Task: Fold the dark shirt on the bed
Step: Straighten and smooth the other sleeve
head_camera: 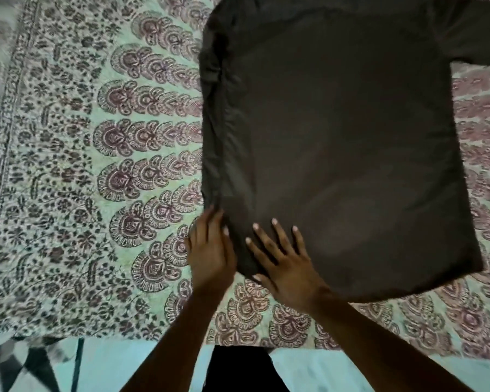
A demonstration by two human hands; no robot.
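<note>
The dark shirt (351, 142) lies spread flat on the bed, its hem toward me and one sleeve stretching off the top right. Its left side is folded inward, leaving a narrow doubled strip along that edge. My left hand (209, 250) rests at the shirt's near left corner, fingers together against the folded edge. Just right of it, my right hand (283, 261) lies flat on the fabric with fingers spread, pressing the near left corner down.
A bedsheet (111, 165) printed with maroon and dark floral motifs covers the bed. The bed's near edge runs along the bottom, with pale floor (125, 369) and a black-and-white patterned patch (17, 363) below it.
</note>
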